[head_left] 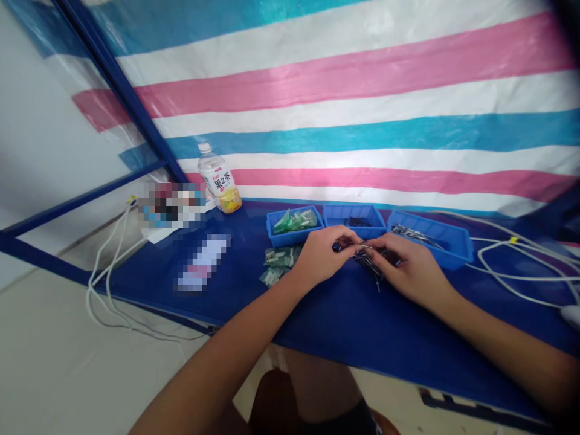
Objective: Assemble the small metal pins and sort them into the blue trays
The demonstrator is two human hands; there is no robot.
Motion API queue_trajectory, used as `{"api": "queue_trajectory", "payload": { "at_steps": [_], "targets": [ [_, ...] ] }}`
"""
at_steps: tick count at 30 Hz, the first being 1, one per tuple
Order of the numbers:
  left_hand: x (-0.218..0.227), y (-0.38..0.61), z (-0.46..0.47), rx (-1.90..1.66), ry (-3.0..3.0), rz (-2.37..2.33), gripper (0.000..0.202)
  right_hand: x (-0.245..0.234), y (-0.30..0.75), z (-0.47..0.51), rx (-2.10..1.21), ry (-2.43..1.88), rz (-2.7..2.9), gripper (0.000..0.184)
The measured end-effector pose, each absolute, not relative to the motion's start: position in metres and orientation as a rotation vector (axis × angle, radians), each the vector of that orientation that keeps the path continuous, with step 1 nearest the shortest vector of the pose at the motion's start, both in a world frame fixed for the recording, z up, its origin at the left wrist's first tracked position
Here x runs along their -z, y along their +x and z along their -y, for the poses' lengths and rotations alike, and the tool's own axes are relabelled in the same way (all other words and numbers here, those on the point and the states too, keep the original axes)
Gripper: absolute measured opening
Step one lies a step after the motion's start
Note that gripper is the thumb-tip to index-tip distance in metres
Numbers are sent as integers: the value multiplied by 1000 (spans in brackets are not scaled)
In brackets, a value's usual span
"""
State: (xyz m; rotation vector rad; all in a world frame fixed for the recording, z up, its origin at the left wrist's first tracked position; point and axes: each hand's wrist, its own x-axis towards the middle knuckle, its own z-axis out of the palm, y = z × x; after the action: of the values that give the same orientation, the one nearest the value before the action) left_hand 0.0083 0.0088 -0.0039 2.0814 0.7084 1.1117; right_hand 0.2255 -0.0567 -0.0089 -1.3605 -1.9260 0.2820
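Observation:
My left hand (324, 251) is closed in a pinch, with a small dark part (336, 247) showing at its curled fingers. Opposite it, my right hand (408, 263) pinches a thin metal rod (367, 246), whose end meets my left fingertips. Just below the fingers lies a loose pile of thin metal rods (376, 275), partly hidden by my right hand. Behind the hands stand three blue bins: a left bin (296, 240) with green packets, a middle bin (328, 212) with small dark pieces, and a right bin (455, 257) with silver rods.
Small plastic bags of parts (278, 266) lie left of my left forearm. A drink bottle (220, 184) stands at the back left of the blue table (344, 326). White cables (498, 244) run along the right side, and others (106, 278) hang at the left edge.

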Motion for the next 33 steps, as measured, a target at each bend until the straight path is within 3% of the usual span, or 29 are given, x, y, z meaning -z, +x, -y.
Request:
{"api": "queue_trajectory", "payload": {
  "at_steps": [4,9,14,19,26,33],
  "targets": [
    [3,9,-7,-1144,2066,-706,10,6,224,56,-306,-1345,2019,27],
    [6,9,-10,-1219,2044,-729,37,5,224,56,-459,-1410,1898,35],
    [13,3,-16,-1024,2447,-844,15,7,230,54,-675,-1452,1432,40],
    [18,1,-15,-896,2627,-797,30,5,230,49,-870,-1208,928,32],
    [22,-2,-17,-691,2703,-802,38,1,230,50,-932,-1176,795,43],
    [19,0,-20,-600,2736,-816,28,1,222,56,-986,-1166,929,48]
  ]
}}
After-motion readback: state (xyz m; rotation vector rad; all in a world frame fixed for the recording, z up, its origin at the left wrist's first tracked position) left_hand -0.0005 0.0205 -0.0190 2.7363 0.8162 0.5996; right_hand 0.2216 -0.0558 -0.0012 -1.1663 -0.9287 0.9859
